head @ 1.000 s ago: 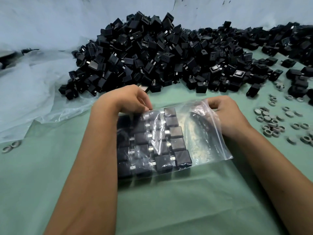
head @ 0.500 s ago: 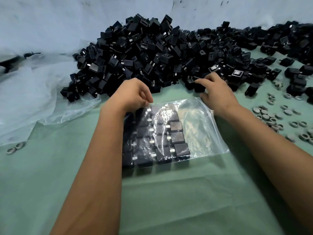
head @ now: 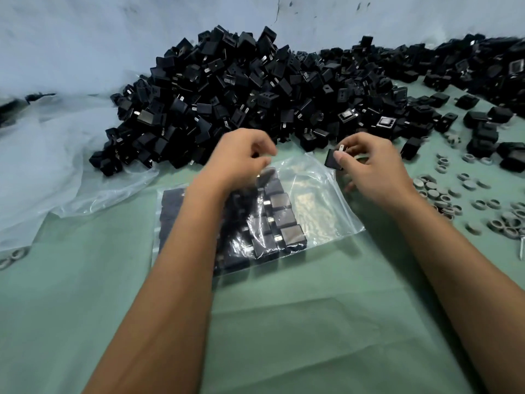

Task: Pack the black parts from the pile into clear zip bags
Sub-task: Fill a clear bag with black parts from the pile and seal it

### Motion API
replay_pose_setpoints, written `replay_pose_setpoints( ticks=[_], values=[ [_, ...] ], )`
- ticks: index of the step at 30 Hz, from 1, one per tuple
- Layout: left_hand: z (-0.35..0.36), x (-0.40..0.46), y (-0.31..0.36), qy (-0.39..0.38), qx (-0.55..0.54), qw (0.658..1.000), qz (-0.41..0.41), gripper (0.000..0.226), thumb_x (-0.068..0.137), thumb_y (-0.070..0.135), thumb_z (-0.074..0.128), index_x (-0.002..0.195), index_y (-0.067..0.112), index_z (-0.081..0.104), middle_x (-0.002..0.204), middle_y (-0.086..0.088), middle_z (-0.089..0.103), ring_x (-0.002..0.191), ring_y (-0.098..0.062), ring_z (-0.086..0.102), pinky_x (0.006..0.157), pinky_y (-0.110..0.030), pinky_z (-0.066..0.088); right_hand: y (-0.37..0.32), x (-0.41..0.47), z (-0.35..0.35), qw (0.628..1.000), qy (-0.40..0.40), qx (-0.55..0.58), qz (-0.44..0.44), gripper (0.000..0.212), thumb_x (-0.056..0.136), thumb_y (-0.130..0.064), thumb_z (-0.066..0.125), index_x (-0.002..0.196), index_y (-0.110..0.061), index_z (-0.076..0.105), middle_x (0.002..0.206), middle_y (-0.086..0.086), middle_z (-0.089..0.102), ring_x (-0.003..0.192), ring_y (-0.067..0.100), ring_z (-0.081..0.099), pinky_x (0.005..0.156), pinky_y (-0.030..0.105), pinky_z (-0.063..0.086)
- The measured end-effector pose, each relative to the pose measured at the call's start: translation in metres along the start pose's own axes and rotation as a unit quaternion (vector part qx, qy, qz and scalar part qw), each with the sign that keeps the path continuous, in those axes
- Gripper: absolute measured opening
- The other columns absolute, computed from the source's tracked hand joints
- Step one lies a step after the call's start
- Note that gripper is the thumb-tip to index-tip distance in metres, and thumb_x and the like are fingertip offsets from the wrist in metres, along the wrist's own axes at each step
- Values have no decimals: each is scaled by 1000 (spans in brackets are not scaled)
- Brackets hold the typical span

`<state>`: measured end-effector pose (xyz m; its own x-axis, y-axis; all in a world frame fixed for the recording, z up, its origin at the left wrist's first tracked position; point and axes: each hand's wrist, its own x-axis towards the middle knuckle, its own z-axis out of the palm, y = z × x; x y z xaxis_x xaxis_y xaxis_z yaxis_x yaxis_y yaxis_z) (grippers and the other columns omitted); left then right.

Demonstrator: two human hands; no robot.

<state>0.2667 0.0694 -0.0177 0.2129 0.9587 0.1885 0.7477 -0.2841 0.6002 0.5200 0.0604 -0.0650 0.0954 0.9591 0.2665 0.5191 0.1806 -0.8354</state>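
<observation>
A big pile of black parts (head: pixel 255 89) lies at the back of the green table. In front of it a clear zip bag (head: pixel 315 206) lies flat, with rows of black parts (head: pixel 284 220) packed in its left half. My left hand (head: pixel 241 157) hovers blurred over the bag's top edge, fingers curled; whether it pinches the plastic is unclear. My right hand (head: pixel 369 169) is just right of the bag's mouth, holding one black part (head: pixel 333 160) with a metal prong between thumb and fingers.
Crumpled clear plastic sheeting (head: pixel 56 166) covers the table's left side. Several small grey rings (head: pixel 449 197) are scattered at the right, with two more rings (head: pixel 12 258) at the far left. Loose black parts (head: pixel 488 129) spread along the right back. A pale wall stands behind.
My right hand went from the bag's right edge to the pile, picked up a black part and brought it back near the bag's mouth. My left hand lifted slightly.
</observation>
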Motion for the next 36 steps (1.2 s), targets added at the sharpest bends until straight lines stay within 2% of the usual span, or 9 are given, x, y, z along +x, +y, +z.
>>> replay_pose_setpoints(
  ticks=[3,6,10,16,21,26,28,31,36],
  values=[
    [21,-1,25,-74,8,994,77,36,96,15,68,123,40,67,123,4,54,125,-16,43,110,-35,32,-2,-11,-10,995,-74,63,14,8,99,-19,69,102,-24,74,95,5,68,51,11,66,47,28,51],
    [33,-2,33,-101,43,986,123,43,97,10,67,129,40,67,128,2,50,127,-18,32,104,-26,20,-3,-12,-15,988,-131,69,31,11,97,-17,71,108,-18,73,75,0,72,50,9,60,46,19,46],
    [30,0,26,-88,52,985,141,25,93,17,74,110,34,75,125,3,53,123,-18,35,106,-28,28,-2,-14,-13,977,-179,100,62,12,96,-12,72,101,-1,71,61,11,67,42,9,50,41,17,40],
    [26,3,23,-59,10,985,161,10,88,22,79,94,31,76,117,4,59,120,-21,46,105,-40,41,-9,-18,-17,963,-255,91,16,8,93,-17,74,95,-14,81,66,15,68,49,10,51,47,19,44],
    [25,4,27,-30,-29,986,163,11,87,18,80,92,27,77,115,4,61,116,-17,50,101,-41,46,-12,-22,-14,941,-322,104,-7,27,77,-32,81,97,-13,83,91,22,77,78,31,69,80,50,57],
    [26,3,29,-39,-33,986,157,10,87,18,80,93,25,77,113,3,63,113,-15,54,101,-38,46,-14,-23,-15,918,-382,102,-33,17,82,-21,82,96,-13,84,91,12,80,81,21,76,74,23,58],
    [26,1,31,-46,-46,986,154,10,87,16,79,94,23,77,112,2,64,111,-12,56,99,-36,47,-14,-23,-17,917,-383,108,-30,18,81,-23,82,97,-15,84,93,12,80,83,23,76,77,28,59],
    [24,0,32,-46,-75,986,145,12,88,13,79,93,24,77,111,3,64,109,-10,58,95,-36,51,-12,-21,-21,924,-363,114,-22,24,76,-30,84,97,-18,84,94,15,79,86,28,73,86,48,57],
    [22,3,32,-48,-76,986,144,13,87,15,79,93,26,77,112,5,64,109,-9,59,95,-35,52,-14,-23,-19,914,-384,127,-31,21,79,-17,83,100,-14,82,95,12,80,83,22,76,77,27,61]
  ],
)
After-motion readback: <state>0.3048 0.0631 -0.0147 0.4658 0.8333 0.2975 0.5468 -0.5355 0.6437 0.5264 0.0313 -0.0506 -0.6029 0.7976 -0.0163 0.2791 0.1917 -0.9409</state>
